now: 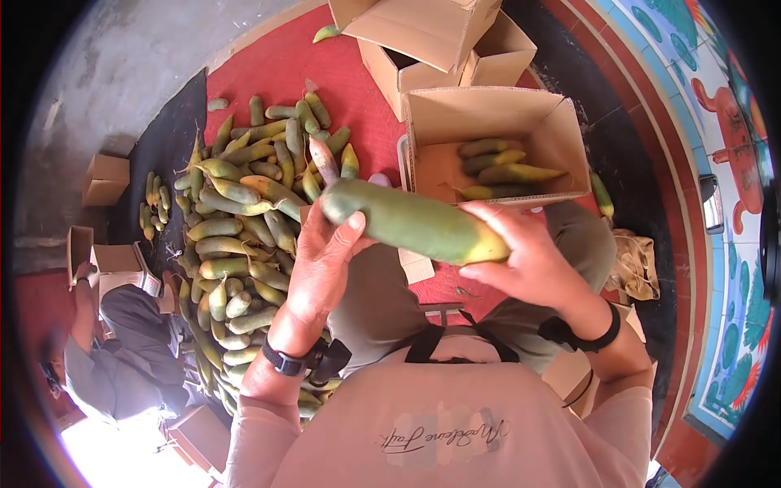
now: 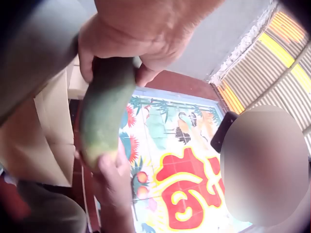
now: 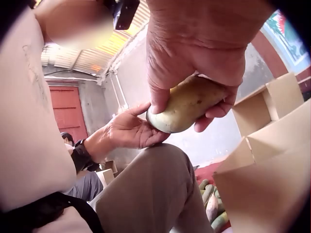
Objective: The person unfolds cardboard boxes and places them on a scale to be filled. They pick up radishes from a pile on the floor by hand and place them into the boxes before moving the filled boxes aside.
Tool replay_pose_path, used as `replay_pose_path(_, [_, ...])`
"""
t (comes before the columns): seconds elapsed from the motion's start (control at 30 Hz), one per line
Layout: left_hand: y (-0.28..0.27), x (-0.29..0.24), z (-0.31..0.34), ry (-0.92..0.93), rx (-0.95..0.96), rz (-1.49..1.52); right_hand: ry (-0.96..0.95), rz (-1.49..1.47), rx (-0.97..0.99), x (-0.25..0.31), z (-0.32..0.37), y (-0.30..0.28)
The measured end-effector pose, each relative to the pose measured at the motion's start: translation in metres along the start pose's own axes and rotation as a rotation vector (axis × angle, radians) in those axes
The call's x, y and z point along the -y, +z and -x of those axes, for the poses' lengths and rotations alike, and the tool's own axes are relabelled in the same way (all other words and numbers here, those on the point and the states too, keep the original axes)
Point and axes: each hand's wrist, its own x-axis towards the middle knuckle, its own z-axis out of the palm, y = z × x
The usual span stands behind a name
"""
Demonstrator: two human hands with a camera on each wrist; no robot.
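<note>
A large green radish (image 1: 415, 221), yellowish at its right end, is held crosswise above the person's lap in the head view. My left hand (image 1: 321, 256) grips its darker left end, thumb on top. Around the yellow end curl the fingers and thumb of my right hand (image 1: 533, 252). In the left wrist view the radish (image 2: 107, 111) hangs between the near left hand (image 2: 141, 34) and the farther right hand. From the right wrist, the right hand (image 3: 199, 53) holds the pale end of the radish (image 3: 187, 104), while the left hand (image 3: 129, 128) supports the other end.
A big heap of green radishes (image 1: 236, 244) lies to the left on red carpet (image 1: 268, 69). Ahead on the right stands an open cardboard box (image 1: 496, 106) with several radishes inside. More boxes (image 1: 431, 37) are stacked behind it. Another person (image 1: 130, 350) sits at far left.
</note>
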Motion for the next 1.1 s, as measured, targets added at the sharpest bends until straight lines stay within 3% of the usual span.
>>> replay_pose_path(0.1, [0.0, 0.0, -0.007, 0.028, 0.117, -0.111, 0.016, 0.071, -0.134, -0.016, 0.003, -0.02])
replay_pose_path(0.23, [-0.003, 0.005, -0.013, 0.087, 0.194, -0.136, 0.296, -0.02, -0.212, -0.044, -0.012, -0.059])
replay_pose_path(0.3, [-0.01, 0.009, -0.017, 0.09, 0.247, -0.073, 0.391, 0.464, -0.14, -0.071, -0.023, -0.082])
replay_pose_path(0.33, [-0.011, 0.01, -0.018, 0.092, 0.242, -0.07, 0.388, 0.466, -0.135, -0.085, -0.028, -0.087])
replay_pose_path(0.4, [-0.013, 0.01, -0.018, 0.077, 0.274, 0.031, 0.469, 0.859, -0.032, -0.113, -0.039, -0.088])
replay_pose_path(0.43, [-0.014, 0.011, -0.019, 0.079, 0.268, 0.033, 0.464, 0.86, -0.027, -0.122, -0.046, -0.086])
replay_pose_path(0.5, [-0.014, 0.013, -0.02, 0.099, 0.302, 0.035, 0.582, 0.919, 0.174, -0.138, -0.058, -0.083])
replay_pose_path(0.67, [-0.013, 0.014, -0.02, 0.1, 0.307, 0.029, 0.5, 0.891, 0.328, -0.172, -0.078, -0.069])
replay_pose_path(0.73, [-0.014, 0.016, -0.02, 0.117, 0.302, 0.016, 0.333, 0.863, 0.276, -0.193, -0.08, -0.062])
replay_pose_path(0.8, [-0.015, 0.015, -0.019, 0.115, 0.301, 0.013, 0.317, 0.843, 0.198, -0.237, -0.08, -0.062])
replay_pose_path(0.87, [-0.015, 0.015, -0.019, 0.111, 0.301, 0.013, 0.304, 0.824, 0.12, -0.246, -0.079, -0.067])
replay_pose_path(0.93, [-0.016, 0.015, -0.019, 0.115, 0.303, 0.028, 0.559, 0.915, 0.226, -0.235, -0.079, -0.079])
replay_pose_path(0.97, [-0.017, 0.015, -0.02, 0.114, 0.305, 0.03, 0.561, 0.917, 0.226, -0.231, -0.078, -0.081])
replay_pose_path(1.03, [-0.021, 0.016, -0.022, 0.121, 0.378, 0.038, 0.781, 0.972, 0.537, -0.223, -0.074, -0.081])
replay_pose_path(1.1, [-0.019, 0.016, -0.022, 0.126, 0.379, 0.038, 0.727, 1.006, 0.6, -0.222, -0.071, -0.076])
